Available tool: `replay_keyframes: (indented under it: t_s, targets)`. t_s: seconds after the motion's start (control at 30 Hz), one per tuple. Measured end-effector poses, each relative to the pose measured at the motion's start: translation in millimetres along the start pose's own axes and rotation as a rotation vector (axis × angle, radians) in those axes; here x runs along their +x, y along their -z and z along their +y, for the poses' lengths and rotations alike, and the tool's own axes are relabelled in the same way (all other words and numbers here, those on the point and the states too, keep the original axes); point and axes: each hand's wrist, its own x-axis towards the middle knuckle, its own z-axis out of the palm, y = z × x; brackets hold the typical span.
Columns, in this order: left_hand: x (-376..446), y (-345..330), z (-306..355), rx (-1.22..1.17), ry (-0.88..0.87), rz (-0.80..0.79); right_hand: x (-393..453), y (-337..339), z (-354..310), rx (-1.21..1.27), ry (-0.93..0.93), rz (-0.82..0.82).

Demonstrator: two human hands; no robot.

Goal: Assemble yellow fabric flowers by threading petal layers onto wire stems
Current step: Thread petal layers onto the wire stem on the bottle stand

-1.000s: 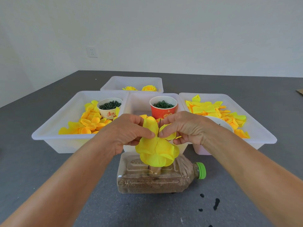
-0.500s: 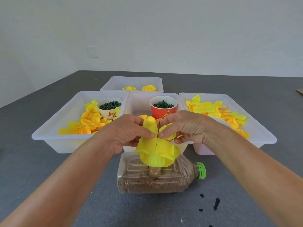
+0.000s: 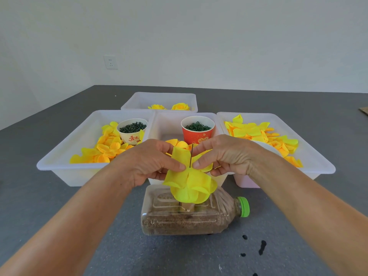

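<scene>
A thin dark wire stem stands upright, rising from a plastic bottle that lies on its side, part-filled with brown grains. A yellow fabric petal layer is threaded on the wire. My left hand pinches the layer's left side and my right hand pinches its right side, thumbs meeting at the wire. The lower petals hang over the bottle's top.
Three white trays sit behind: the left tray with orange-yellow petals and a white cup, the middle tray with a red cup, the right tray with yellow petals. A far tray holds finished flowers. Black spots mark the table.
The petal layer has slid slightly lower on the wire, so more of the wire tip shows above my thumbs. Both hands keep their pinch.
</scene>
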Motion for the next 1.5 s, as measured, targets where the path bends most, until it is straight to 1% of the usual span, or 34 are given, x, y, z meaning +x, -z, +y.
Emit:
replay_keyframes:
  t_s: [0.27,0.53,0.67,0.9,1.07,1.13,1.23,1.33,1.4,1.5]
  targets:
    - [0.7,-1.5,1.8,0.039,-0.008,0.002,2.2,-2.0,-0.9,-0.058,-0.005,0.013]
    - [0.3,-2.6,1.9,0.095,0.003,0.001,0.9,-4.0,-2.2,-0.173,0.039,0.02]
    - [0.6,-1.4,1.6,0.079,0.022,0.0,0.9,-3.7,-2.6,-0.173,0.032,0.016]
    - [0.5,0.2,-0.1,0.081,0.05,-0.018,2.4,-3.8,-0.3,-0.103,-0.022,-0.01]
    - [-2.0,-1.4,-2.4,0.107,0.054,0.016,-2.3,-5.4,2.0,-0.107,0.007,0.001]
    - [-3.7,-1.4,-1.8,0.169,0.012,0.042,-5.6,-6.7,2.9,-0.117,0.038,0.035]
    - [-8.2,-2.1,0.5,0.289,-0.115,0.087,-9.5,-9.0,3.5,-0.124,0.083,0.077]
    - [-12.9,-4.4,2.1,0.309,-0.232,0.12,-12.7,-12.9,2.8,-0.153,0.165,0.113]
    - [-15.8,-5.8,2.1,0.322,-0.266,0.127,-14.9,-14.7,2.7,-0.139,0.222,0.128]
    - [-18.2,-8.2,0.6,0.36,-0.293,0.136,-17.8,-13.9,3.8,-0.141,0.249,0.115]
